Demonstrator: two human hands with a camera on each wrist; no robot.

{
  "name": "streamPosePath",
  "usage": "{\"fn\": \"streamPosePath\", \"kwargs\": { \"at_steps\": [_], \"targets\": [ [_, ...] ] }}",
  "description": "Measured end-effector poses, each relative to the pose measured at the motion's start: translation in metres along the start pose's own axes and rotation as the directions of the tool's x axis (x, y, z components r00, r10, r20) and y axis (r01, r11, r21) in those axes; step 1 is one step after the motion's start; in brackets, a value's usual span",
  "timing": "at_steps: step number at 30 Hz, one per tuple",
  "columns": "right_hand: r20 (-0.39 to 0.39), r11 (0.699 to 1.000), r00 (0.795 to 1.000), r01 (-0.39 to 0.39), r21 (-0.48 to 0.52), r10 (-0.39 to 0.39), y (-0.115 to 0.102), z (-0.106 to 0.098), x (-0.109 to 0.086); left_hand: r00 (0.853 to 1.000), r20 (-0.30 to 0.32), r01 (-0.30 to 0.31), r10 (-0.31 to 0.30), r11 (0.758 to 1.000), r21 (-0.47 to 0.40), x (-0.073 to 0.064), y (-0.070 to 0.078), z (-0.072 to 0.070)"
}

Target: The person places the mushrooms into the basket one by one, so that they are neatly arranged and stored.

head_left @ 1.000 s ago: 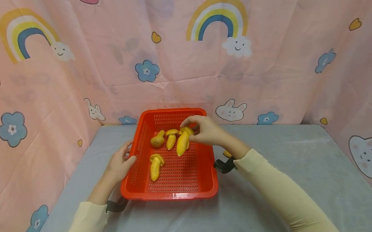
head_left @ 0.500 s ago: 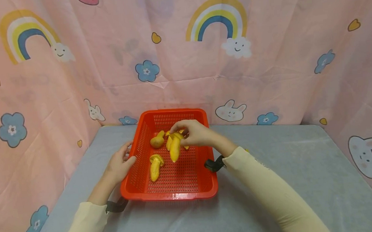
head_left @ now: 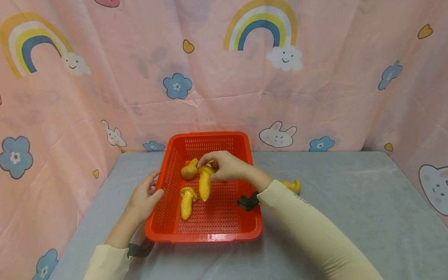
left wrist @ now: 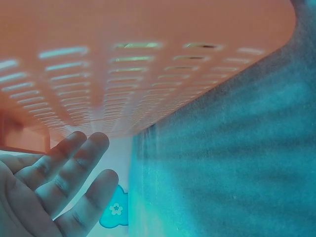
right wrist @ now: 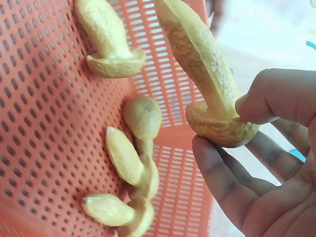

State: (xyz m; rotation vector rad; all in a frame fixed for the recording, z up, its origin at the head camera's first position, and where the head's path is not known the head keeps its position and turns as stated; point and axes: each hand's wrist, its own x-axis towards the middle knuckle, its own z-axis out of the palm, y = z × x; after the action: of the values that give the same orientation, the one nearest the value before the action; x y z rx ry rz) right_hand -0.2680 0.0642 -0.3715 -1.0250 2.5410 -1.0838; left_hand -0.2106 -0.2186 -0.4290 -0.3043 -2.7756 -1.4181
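Observation:
My right hand pinches a yellow mushroom by its cap, with the stem hanging down over the red basket. In the right wrist view, thumb and fingers close on the cap of this mushroom. One mushroom lies in the basket's front left, and another with a rounded brownish end lies farther back. Two further mushrooms are hidden behind my hand in the head view. My left hand is at the basket's left side, thumb at the rim, straight spread fingers beneath the rim along the outer wall.
Right of the basket, a yellow mushroom lies on the grey table, partly covered by my right sleeve. A pink printed curtain hangs behind the table and along both sides.
My right hand has carried the mushroom left and slightly nearer over the basket. The mushroom on the table shows more from behind my sleeve. My left hand and the basket stay put.

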Motion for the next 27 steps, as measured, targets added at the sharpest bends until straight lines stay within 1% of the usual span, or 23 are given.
{"fn": "streamPosePath", "kwargs": {
  "at_steps": [5, 13, 20, 27],
  "targets": [
    [0.017, 1.0, 1.0, 0.002, -0.026, -0.001, 0.005, 0.008, 0.004, 1.0, 0.004, 0.009, -0.009, 1.0, 0.003, 0.0, 0.001, 0.0],
    [0.031, 0.996, 0.999, -0.01, -0.093, 0.013, 0.009, 0.018, 0.008, 1.0, -0.002, -0.003, 0.003, 1.0, -0.005, 0.001, 0.002, -0.001],
    [0.097, 0.998, 0.995, -0.022, -0.054, 0.027, 0.013, 0.022, 0.01, 1.0, -0.005, 0.001, -0.001, 1.0, -0.003, 0.001, 0.002, -0.001],
    [0.143, 0.995, 0.989, -0.029, -0.091, 0.042, 0.016, 0.026, 0.014, 1.0, -0.002, 0.003, -0.003, 1.0, -0.003, 0.002, 0.0, -0.001]
  ]
}}
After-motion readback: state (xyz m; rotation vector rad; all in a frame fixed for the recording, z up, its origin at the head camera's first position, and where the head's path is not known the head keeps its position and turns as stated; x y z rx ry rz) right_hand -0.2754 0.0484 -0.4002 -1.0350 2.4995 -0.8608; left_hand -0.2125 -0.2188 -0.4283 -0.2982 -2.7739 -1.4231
